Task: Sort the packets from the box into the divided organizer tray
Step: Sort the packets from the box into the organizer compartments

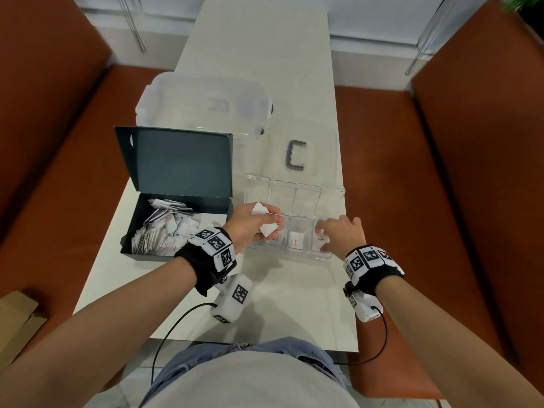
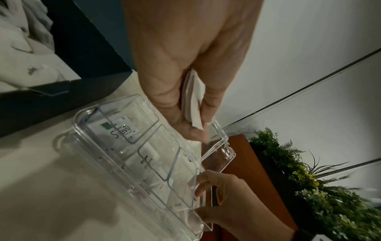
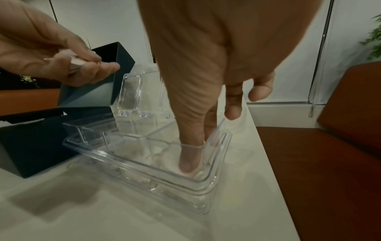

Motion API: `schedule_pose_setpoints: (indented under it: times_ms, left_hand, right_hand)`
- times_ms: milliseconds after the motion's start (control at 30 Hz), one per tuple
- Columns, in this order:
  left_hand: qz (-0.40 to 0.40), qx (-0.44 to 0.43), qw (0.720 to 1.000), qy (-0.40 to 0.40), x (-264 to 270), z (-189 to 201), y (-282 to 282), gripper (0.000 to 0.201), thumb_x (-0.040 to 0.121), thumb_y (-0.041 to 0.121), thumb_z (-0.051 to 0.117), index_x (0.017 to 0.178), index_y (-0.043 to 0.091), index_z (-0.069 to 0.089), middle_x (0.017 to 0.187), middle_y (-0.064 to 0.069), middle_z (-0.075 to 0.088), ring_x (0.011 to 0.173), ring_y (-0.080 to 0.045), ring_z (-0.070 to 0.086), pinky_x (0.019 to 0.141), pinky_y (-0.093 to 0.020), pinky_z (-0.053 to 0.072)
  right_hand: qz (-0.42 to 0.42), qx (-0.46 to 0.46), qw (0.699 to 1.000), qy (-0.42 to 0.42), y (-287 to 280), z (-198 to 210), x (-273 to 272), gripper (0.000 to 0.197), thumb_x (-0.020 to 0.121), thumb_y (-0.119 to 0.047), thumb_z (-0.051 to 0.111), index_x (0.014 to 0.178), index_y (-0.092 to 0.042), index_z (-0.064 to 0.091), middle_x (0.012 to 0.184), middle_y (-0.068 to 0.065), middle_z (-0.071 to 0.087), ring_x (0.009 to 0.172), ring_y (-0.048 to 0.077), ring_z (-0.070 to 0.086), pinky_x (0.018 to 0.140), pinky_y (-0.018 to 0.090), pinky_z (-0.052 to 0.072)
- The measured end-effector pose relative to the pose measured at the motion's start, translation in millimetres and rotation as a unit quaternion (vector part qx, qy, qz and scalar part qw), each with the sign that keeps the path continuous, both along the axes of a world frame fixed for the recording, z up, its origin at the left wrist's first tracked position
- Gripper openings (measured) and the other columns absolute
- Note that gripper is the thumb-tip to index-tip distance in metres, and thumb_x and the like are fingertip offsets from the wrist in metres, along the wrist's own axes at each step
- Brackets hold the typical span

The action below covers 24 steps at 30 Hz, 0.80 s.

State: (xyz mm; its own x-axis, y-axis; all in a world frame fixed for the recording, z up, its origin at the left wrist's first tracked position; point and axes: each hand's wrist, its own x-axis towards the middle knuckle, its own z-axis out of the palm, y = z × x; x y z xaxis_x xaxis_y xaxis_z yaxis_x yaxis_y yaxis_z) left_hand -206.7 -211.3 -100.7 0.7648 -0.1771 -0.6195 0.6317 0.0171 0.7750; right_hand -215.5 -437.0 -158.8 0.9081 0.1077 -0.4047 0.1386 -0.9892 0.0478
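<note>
A small bunch of white packets sits clamped in the left hand, thumb and fingers curled round them, above the left end of the clear divided organizer tray. The tray lies near the tabletop's right edge, its clear lid hinged open toward the far end. Its near compartments already hold packets: a Stevia packet in the leftmost, a red-printed packet in the next, and a white packet in the right end compartment. The right hand reaches into that right end compartment, its fingers nearly straight and pointing down, the tips at the compartment floor on or just beside the white packet; whether they pinch it cannot be told. To the tray's left, just beside it, stands the dark box with its lid raised, still piled with loose packets. Beyond it toward the far edge rests a clear storage bin, and a grey C-shaped handle lies on a clear lid beyond the tray.
</note>
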Motion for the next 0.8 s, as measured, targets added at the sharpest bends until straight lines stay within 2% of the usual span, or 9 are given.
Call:
schedule_pose_setpoints:
  times_ms: [233, 300, 367, 467, 533, 633, 700, 767, 800]
  left_hand:
    - [0.023, -0.041, 0.998, 0.034, 7.9, 1.8, -3.6, 0.023, 0.092, 0.007, 0.062, 0.113, -0.002, 0.060, 0.092, -0.015, 0.067, 0.075, -0.022, 0.066, 0.070, -0.033, 0.060]
    - [0.030, -0.056, 0.997, 0.052, 10.6, 4.1, -4.0, 0.021, 0.094, 0.003, 0.055, 0.114, -0.001, 0.058, 0.092, -0.016, 0.067, 0.076, -0.023, 0.065, 0.070, -0.033, 0.060]
    - [0.032, -0.073, 0.995, 0.062, 12.2, 6.1, -2.7, 0.027, 0.093, -0.006, 0.043, 0.117, -0.003, 0.055, 0.101, -0.020, 0.065, 0.081, -0.025, 0.065, 0.072, -0.034, 0.059]
    - [0.018, -0.080, 0.995, 0.053, 12.4, 7.5, -1.0, 0.038, 0.091, -0.015, 0.033, 0.123, -0.004, 0.051, 0.115, -0.026, 0.062, 0.092, -0.028, 0.065, 0.075, -0.035, 0.059]
    - [-0.001, -0.080, 0.996, 0.037, 11.4, 7.7, -1.0, 0.040, 0.092, -0.017, 0.034, 0.127, -0.004, 0.049, 0.122, -0.028, 0.060, 0.101, -0.031, 0.063, 0.077, -0.034, 0.057]
    - [-0.021, -0.076, 0.997, 0.017, 9.8, 7.8, -1.6, 0.042, 0.092, -0.018, 0.037, 0.130, -0.004, 0.049, 0.123, -0.027, 0.059, 0.109, -0.034, 0.061, 0.077, -0.033, 0.057]
    - [-0.029, -0.070, 0.997, 0.001, 8.7, 7.9, -1.8, 0.040, 0.091, -0.017, 0.043, 0.129, -0.004, 0.051, 0.124, -0.025, 0.059, 0.111, -0.035, 0.061, 0.076, -0.033, 0.059]
    - [-0.034, -0.068, 0.997, -0.014, 7.7, 8.0, -0.8, 0.038, 0.090, -0.016, 0.049, 0.126, -0.005, 0.052, 0.124, -0.023, 0.060, 0.110, -0.034, 0.062, 0.077, -0.033, 0.060]
    - [-0.035, -0.066, 0.997, -0.019, 7.8, 7.6, 0.0, 0.037, 0.089, -0.015, 0.052, 0.125, -0.005, 0.053, 0.124, -0.023, 0.060, 0.110, -0.034, 0.062, 0.079, -0.034, 0.059]
  right_hand:
    - [0.008, -0.008, 1.000, -0.006, 4.5, 3.6, -2.2, 0.034, 0.084, -0.039, 0.067, 0.113, -0.033, 0.051, 0.112, -0.010, 0.062, 0.104, 0.020, 0.050, 0.083, 0.038, 0.029]
    - [0.006, -0.007, 1.000, 0.007, 4.6, 10.2, -1.0, 0.031, 0.086, -0.038, 0.066, 0.114, -0.033, 0.053, 0.111, -0.011, 0.063, 0.104, 0.018, 0.051, 0.084, 0.037, 0.028]
    - [-0.006, 0.006, 1.000, -0.001, 5.6, 18.4, 3.0, 0.023, 0.090, -0.034, 0.060, 0.113, -0.033, 0.058, 0.108, -0.011, 0.066, 0.102, 0.016, 0.056, 0.084, 0.036, 0.027]
    - [-0.076, 0.108, 0.990, -0.057, 13.1, 36.5, 8.2, 0.020, 0.094, -0.027, 0.050, 0.108, -0.031, 0.063, 0.101, -0.011, 0.068, 0.095, 0.015, 0.060, 0.085, 0.035, 0.030]
    - [-0.111, 0.215, 0.968, -0.069, 23.1, 48.5, 9.5, 0.018, 0.093, -0.026, 0.053, 0.105, -0.028, 0.066, 0.097, -0.009, 0.068, 0.094, 0.017, 0.061, 0.090, 0.036, 0.040]
    - [-0.132, 0.348, 0.926, -0.058, 42.2, 60.7, 9.4, 0.016, 0.091, -0.021, 0.058, 0.102, -0.025, 0.069, 0.090, -0.004, 0.068, 0.088, 0.019, 0.062, 0.086, 0.039, 0.050]
    - [-0.135, 0.382, 0.912, -0.063, 52.5, 62.6, 10.3, 0.019, 0.091, -0.019, 0.058, 0.104, -0.025, 0.069, 0.091, -0.001, 0.069, 0.084, 0.018, 0.062, 0.079, 0.029, 0.051]
    - [-0.131, 0.404, 0.902, -0.078, 60.1, 62.7, 11.4, 0.023, 0.091, -0.015, 0.056, 0.108, -0.025, 0.068, 0.091, 0.000, 0.069, 0.067, 0.006, 0.058, 0.063, 0.010, 0.043]
    - [-0.131, 0.412, 0.898, -0.083, 62.8, 63.7, 11.9, 0.024, 0.090, -0.014, 0.056, 0.108, -0.024, 0.068, 0.089, -0.001, 0.068, 0.061, 0.001, 0.054, 0.058, 0.005, 0.040]
